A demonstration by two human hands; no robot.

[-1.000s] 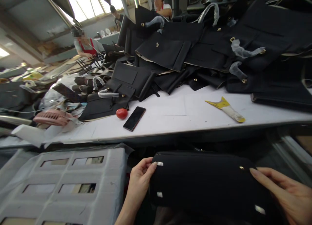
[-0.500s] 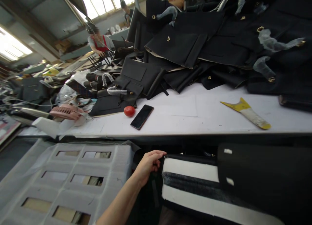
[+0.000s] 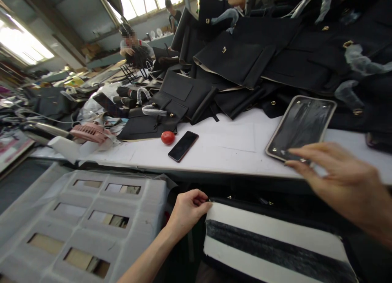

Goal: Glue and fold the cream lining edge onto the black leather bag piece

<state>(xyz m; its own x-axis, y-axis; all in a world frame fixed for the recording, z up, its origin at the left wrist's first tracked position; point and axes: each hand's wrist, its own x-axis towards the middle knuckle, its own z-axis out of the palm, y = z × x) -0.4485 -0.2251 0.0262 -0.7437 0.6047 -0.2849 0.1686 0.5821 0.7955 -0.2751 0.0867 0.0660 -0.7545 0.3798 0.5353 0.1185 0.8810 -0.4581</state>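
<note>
My left hand point(image 3: 188, 211) pinches the left corner of a black bag body point(image 3: 257, 233), whose upturned bottom shows two white strips with a dark band between them. Between the thumb and fingers of my right hand point(image 3: 339, 181) is the near end of a dark bag base panel point(image 3: 301, 125), raised and tilted over the white table. Rounded corners, a pale edge and small metal studs mark this panel. The panel and the bag body are apart. What lies on the table behind the panel and right hand is partly hidden.
Black leather bag pieces point(image 3: 232, 62) are heaped along the back of the white table point(image 3: 226, 156). A tomato point(image 3: 168, 137), a phone point(image 3: 183, 146) and a pink fan point(image 3: 92, 132) lie at left. A covered slotted rack point(image 3: 101, 199) stands below. People sit far back.
The dark panel has risen from over the bag bottom to above the table, with my right hand now visible on it. It covers where the yellow-and-white scraper lay. My left thumb now presses the corner.
</note>
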